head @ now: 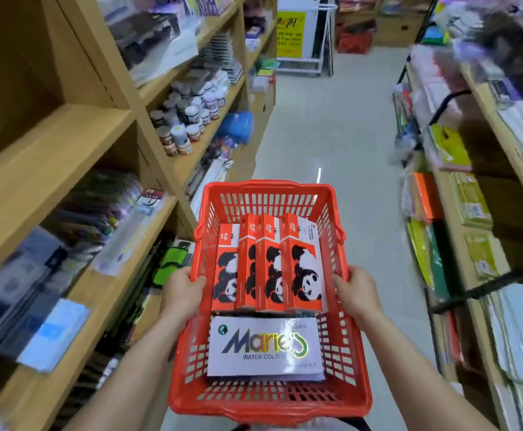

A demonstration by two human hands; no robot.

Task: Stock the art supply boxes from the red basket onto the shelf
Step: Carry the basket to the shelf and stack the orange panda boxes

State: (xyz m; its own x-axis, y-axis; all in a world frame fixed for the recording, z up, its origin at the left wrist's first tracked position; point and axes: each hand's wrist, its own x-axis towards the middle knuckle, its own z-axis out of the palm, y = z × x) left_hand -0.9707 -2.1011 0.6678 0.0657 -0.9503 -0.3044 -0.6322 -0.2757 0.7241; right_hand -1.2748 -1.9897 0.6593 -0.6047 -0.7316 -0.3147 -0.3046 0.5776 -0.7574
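I carry a red plastic basket [269, 399] in front of me along a shop aisle. My left hand [181, 290] grips its left rim and my right hand [356, 293] grips its right rim. Inside, several red boxes with a panda picture [269, 265] lie side by side in the far half. A white box printed "Marie's Water Colour" [265, 349] lies flat in the near half. To my left a wooden shelf unit has a bare board [45, 144] at about chest height.
Wooden shelves line both sides of the aisle. The left ones hold paint jars [188, 119], packets and brush packs [104, 219]. The right ones hold paper pads and folders [471, 206]. The pale tiled floor [341, 135] runs ahead to a white stand with a yellow sign [297, 32].
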